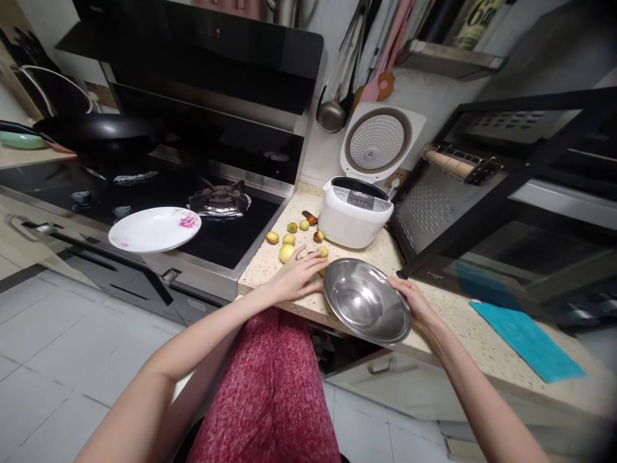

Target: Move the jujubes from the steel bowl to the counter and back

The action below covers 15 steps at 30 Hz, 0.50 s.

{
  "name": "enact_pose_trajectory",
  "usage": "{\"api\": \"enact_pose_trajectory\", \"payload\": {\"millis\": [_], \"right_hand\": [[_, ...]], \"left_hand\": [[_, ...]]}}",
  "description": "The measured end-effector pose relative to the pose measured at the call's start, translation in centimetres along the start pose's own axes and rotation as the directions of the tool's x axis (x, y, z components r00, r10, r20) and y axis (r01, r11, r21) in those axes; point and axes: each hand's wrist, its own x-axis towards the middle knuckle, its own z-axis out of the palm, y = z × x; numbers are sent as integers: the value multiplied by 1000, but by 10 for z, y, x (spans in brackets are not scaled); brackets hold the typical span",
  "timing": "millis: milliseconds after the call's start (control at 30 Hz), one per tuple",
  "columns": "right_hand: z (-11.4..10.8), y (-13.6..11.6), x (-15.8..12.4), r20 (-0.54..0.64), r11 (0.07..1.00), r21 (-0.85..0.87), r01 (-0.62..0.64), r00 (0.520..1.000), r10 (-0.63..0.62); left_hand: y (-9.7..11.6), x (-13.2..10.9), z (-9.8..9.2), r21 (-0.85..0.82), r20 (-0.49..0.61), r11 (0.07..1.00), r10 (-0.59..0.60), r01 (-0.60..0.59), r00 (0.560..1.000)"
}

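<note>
A steel bowl [367, 302] is tilted at the counter's front edge, empty inside. My right hand [412, 301] grips its right rim with thumb over the edge. My left hand [299, 275] lies on the speckled counter [463, 321] just left of the bowl, fingers stretched toward several small yellow-green and reddish fruits [287, 251]. One fruit [322, 251] touches its fingertips. More fruits lie further back, beside the white rice cooker [355, 211].
The rice cooker's lid stands open. A white flowered plate [154, 229] overhangs the black gas stove [216, 218] at left, with a wok [101, 132] behind. A black oven rack [506, 186] fills the right. A teal cloth [527, 339] lies on the counter.
</note>
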Motion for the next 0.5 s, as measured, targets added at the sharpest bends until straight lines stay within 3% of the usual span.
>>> {"api": "enact_pose_trajectory", "payload": {"millis": [200, 333, 500], "right_hand": [[-13, 3, 0, -19, 1000, 0, 6, 1000, -6], [-7, 1, -1, 24, 999, -32, 5, 1000, -4], [4, 1, 4, 79, 999, -42, 1, 997, 2]], "left_hand": [[5, 26, 13, 168, 8, 985, -48, 46, 999], [0, 40, 16, 227, -39, 964, -134, 140, 990], [-3, 44, 17, 229, -24, 962, -147, 148, 989]]}}
